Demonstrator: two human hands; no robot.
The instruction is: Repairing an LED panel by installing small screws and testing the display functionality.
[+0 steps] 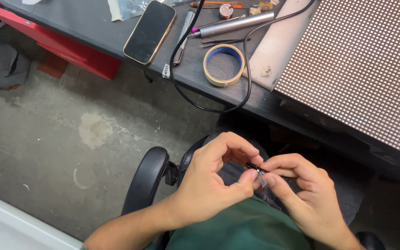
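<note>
Currently both hands, left hand [211, 178] and right hand [302, 194], pinch a small black part [254, 167] over the lap, near the table [93, 28] edge; open floor [56, 139] lies left.

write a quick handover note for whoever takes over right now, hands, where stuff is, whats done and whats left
Left hand: fingertips pinched on a small black part, held over the lap.
Right hand: grip on the same part from the other side, with a small clear strip at the thumb.
On the desk: tape roll, phone, grey pen-shaped tool, tweezers, black cable, dotted panel.
Done: part is in hand, off the desk.
Left: the clear strip looks only partly handled; whether it is going on or coming off cannot be told.
</note>
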